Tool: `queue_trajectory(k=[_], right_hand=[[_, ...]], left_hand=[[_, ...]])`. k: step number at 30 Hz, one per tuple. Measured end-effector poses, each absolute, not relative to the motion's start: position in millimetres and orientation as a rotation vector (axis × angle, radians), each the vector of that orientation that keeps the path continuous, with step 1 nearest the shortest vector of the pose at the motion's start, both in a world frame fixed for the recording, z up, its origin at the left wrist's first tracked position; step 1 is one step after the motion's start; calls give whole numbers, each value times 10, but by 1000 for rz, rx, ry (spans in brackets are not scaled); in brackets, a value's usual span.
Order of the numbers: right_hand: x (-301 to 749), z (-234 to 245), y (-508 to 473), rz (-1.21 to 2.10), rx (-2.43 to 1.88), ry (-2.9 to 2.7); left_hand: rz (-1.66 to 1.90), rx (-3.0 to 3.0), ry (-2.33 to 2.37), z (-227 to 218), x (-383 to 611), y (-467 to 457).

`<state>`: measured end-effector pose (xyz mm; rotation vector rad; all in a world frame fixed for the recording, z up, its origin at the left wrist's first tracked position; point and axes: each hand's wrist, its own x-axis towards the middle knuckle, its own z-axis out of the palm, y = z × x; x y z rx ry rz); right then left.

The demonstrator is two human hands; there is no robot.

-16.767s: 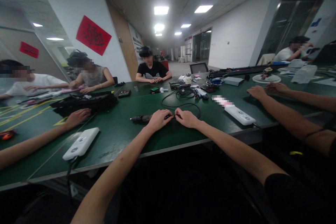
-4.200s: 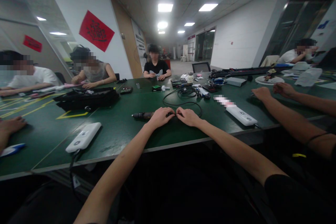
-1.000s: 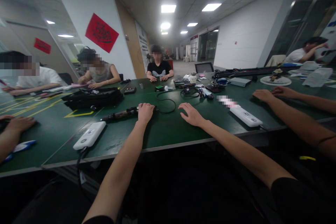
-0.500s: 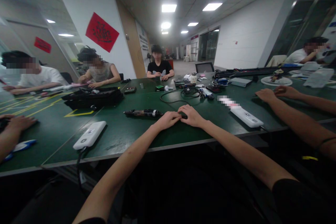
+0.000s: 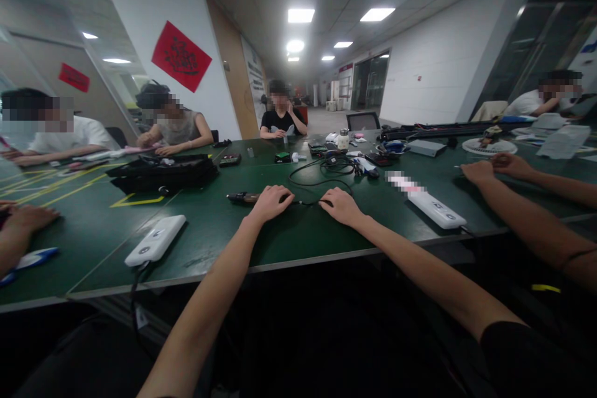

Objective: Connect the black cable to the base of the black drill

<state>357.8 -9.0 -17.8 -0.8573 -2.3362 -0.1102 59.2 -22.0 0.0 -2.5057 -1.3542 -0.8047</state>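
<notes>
My left hand (image 5: 272, 203) is closed over the right end of a long dark cylindrical tool (image 5: 242, 198) with a brownish middle, lying on the table. The tool's left end sticks out past my knuckles. From the tool's side a thin black cable (image 5: 306, 203) runs across the gap between my hands. My right hand (image 5: 341, 206) has its fingers closed on that cable, just above the green tabletop. What lies under both palms is hidden.
White power strips lie left (image 5: 156, 240) and right (image 5: 437, 209). A black bag (image 5: 163, 172) sits at the left. Beyond my hands are coiled black cables (image 5: 333, 163) and small electronics. Other people's hands work at both sides, including a co-worker's hand (image 5: 478, 171) at right.
My hands were together at the cable and are now apart. The left hand moved left onto the tool, showing a stretch of cable between them. A person opposite raised a hand to the head.
</notes>
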Motion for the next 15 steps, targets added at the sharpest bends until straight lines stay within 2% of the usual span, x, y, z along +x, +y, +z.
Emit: queue_trajectory(k=[6, 15], right_hand=[[3540, -93, -217, -75, -721, -2421], [3466, -57, -230, 63, -608, -2480]], left_hand=[[-657, -2605, -1283, -105, 614, -180], [-695, -2512, -1307, -105, 739, -189]])
